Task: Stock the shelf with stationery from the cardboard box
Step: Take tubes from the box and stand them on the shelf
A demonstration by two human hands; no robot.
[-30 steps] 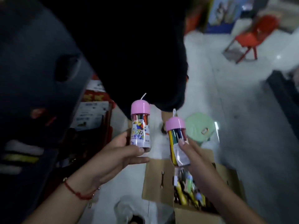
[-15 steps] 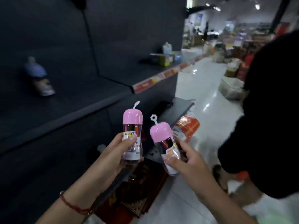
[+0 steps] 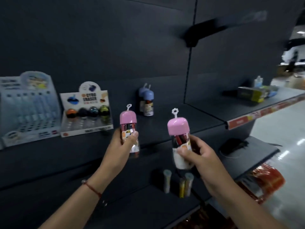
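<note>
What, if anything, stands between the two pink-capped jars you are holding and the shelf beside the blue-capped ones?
Nothing visible: both pink-capped jars are held upright before bare shelf, right of the blue-capped jars.

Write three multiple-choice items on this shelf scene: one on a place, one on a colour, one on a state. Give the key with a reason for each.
1. Where do the blue-capped tubs stand?
A. on the shelf, right of the eraser display
B. on the floor
C. in the left hand

2. What colour are the caps of the two held tubs?
A. green
B. pink
C. black

3. What is the right hand doing?
A. hanging idle
B. pressing flat on the shelf
C. gripping a pink-capped tub

Key: 1 A, they stand by the back panel beside the display; 2 B, both domes are pink; 3 C, fingers curl round the tub, as the left hand does round the other tub.
</note>
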